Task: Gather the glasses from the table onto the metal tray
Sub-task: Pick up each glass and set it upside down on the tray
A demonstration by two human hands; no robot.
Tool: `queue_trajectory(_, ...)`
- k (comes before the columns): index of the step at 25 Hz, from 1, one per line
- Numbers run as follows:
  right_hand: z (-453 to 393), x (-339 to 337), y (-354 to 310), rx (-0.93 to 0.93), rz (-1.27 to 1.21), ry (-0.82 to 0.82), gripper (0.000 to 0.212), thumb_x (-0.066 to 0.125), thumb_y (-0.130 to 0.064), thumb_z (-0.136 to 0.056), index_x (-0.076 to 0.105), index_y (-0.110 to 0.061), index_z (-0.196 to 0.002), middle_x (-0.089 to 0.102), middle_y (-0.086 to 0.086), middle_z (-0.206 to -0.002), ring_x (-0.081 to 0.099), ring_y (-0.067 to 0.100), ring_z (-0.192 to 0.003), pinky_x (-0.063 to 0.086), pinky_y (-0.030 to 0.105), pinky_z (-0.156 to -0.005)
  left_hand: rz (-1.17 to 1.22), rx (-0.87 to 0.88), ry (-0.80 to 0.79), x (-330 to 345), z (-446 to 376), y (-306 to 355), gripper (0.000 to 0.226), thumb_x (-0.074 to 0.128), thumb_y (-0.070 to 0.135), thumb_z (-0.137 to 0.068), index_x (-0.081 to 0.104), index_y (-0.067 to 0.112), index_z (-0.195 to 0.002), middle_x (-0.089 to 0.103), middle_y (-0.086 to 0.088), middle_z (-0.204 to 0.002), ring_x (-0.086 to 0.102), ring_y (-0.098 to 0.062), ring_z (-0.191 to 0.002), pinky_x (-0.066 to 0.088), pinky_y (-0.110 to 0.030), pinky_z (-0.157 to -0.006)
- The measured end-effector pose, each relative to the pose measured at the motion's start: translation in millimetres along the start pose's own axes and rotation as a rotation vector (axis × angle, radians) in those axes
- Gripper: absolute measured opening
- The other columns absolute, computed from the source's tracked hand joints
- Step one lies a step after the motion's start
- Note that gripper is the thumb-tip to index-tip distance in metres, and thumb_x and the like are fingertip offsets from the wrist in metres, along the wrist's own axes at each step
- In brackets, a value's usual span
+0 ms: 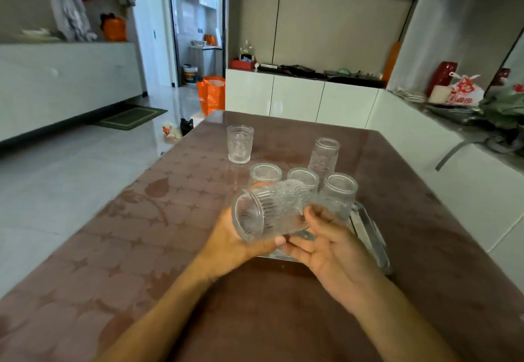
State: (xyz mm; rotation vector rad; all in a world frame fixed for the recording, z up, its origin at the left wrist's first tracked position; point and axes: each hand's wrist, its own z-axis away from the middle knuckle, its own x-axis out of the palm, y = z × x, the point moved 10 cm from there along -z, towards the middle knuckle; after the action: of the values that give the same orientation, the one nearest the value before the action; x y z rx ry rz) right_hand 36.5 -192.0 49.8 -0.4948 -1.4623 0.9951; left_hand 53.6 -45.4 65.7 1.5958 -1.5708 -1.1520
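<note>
A clear ribbed glass (269, 210) lies on its side in the air above the metal tray (371, 237), its mouth turned toward me and to the left. My left hand (226, 241) cups it from below and behind. My right hand (326, 242) touches its base end with spread fingers. Several glasses stand upside down on the tray: one at the left (265, 173), one in the middle (303, 178), one at the right (338, 194), one behind (324, 154). One more glass (240, 143) stands upright on the brown table (141, 234), farther back, off the tray.
The table's left edge drops to a pale tiled floor. An orange bag (211, 93) stands on the floor beyond the far table edge. White cabinets and a cluttered counter (453, 100) run along the back and right.
</note>
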Motion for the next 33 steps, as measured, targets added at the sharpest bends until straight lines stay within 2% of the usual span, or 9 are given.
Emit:
queue_trajectory(3, -14, 0, 9, -0.005, 0.177, 0.101, 0.017, 0.065, -0.022, -0.092, 0.061, -0.011, -0.104, 0.068, 0.017, -0.120, 0.073, 0.037, -0.095, 0.060, 0.046, -0.073, -0.033, 0.026, 0.119, -17, 2, -3, 0.060, 0.091, 0.022, -0.060, 0.064, 0.029, -0.113, 0.074, 0.018, -0.111, 0.070, -0.003, -0.104, 0.051, -0.010, -0.084)
queue_trajectory(6, -7, 5, -36, -0.424, 0.874, 0.267, 0.026, 0.062, -0.040, -0.092, 0.054, -0.035, -0.116, 0.063, -0.010, -0.120, 0.069, 0.008, -0.095, 0.058, 0.038, -0.079, -0.140, 0.037, 0.167, -17, 1, 4, 0.069, 0.092, 0.030, -0.059, 0.057, 0.051, -0.114, 0.066, 0.030, -0.115, 0.063, 0.003, -0.112, 0.050, -0.013, -0.093)
queue_trajectory(9, -1, 49, -36, -0.672, 1.188, -0.011, 0.048, 0.067, -0.053, -0.082, 0.047, -0.047, -0.126, 0.055, -0.025, -0.126, 0.055, -0.005, -0.114, 0.048, 0.017, -0.086, -0.406, 0.090, 0.133, -7, -4, 12, 0.054, 0.081, 0.044, -0.063, 0.058, 0.051, -0.112, 0.068, 0.024, -0.110, 0.064, -0.005, -0.107, 0.052, -0.037, -0.095)
queue_trajectory(11, -6, 55, -31, -0.749, 1.348, -0.004, 0.053, 0.072, -0.050, -0.076, 0.050, -0.043, -0.124, 0.056, -0.025, -0.120, 0.054, -0.008, -0.110, 0.048, 0.014, -0.081, -0.544, 0.076, 0.116, -5, -4, 7, 0.050, 0.076, 0.050, -0.065, 0.058, 0.046, -0.111, 0.069, 0.021, -0.105, 0.065, -0.005, -0.102, 0.050, -0.044, -0.091)
queue_trajectory(17, -34, 44, -31, -0.727, 1.385, 0.084, 0.040, 0.077, -0.043, -0.073, 0.060, -0.032, -0.108, 0.060, -0.018, -0.108, 0.055, -0.002, -0.097, 0.049, 0.022, -0.076, -0.372, -0.124, -0.030, -8, -10, -22, 0.060, 0.078, 0.044, -0.066, 0.056, 0.045, -0.122, 0.067, 0.016, -0.117, 0.064, -0.007, -0.109, 0.054, -0.043, -0.096)
queue_trajectory(21, -43, 43, -26, -0.728, 1.423, 0.058, 0.043, 0.078, -0.041, -0.075, 0.059, -0.029, -0.112, 0.058, -0.017, -0.114, 0.053, -0.001, -0.098, 0.051, 0.025, -0.075, -0.125, -0.238, 0.029, -27, -8, -33, 0.061, 0.064, 0.015, -0.074, 0.059, 0.058, -0.118, 0.065, 0.020, -0.117, 0.061, -0.001, -0.109, 0.054, -0.010, -0.079)
queue_trajectory(26, -47, 39, -22, -0.688, 1.413, -0.006, 0.047, 0.077, -0.044, -0.076, 0.057, -0.032, -0.117, 0.056, -0.021, -0.120, 0.055, -0.002, -0.104, 0.052, 0.025, -0.079, -0.031, -0.378, 0.287, -55, -8, -59, 0.034, 0.053, -0.005, -0.087, 0.069, 0.015, -0.109, 0.072, -0.009, -0.107, 0.068, -0.031, -0.101, 0.059, -0.045, -0.088)
queue_trajectory(29, -51, 37, -27, -0.583, 1.358, -0.117, 0.046, 0.072, -0.055, -0.077, 0.059, -0.041, -0.119, 0.053, -0.031, -0.119, 0.051, -0.013, -0.106, 0.045, 0.010, -0.078, -0.032, -0.460, 0.278, -53, -19, -72, 0.028, 0.052, -0.008, -0.083, 0.071, 0.012, -0.091, 0.074, -0.011, -0.086, 0.066, -0.029, -0.075, 0.058, -0.039, -0.068)
queue_trajectory(33, -64, 23, -94, -0.667, 1.270, 0.042, 0.032, 0.063, -0.055, -0.083, 0.067, -0.036, -0.108, 0.062, -0.029, -0.106, 0.063, -0.009, -0.091, 0.052, 0.018, -0.072, -0.085, -0.438, 0.216, -53, -62, -72, 0.019, 0.058, -0.002, -0.087, 0.070, 0.013, -0.087, 0.070, -0.009, -0.080, 0.062, -0.022, -0.068, 0.055, -0.035, -0.062)
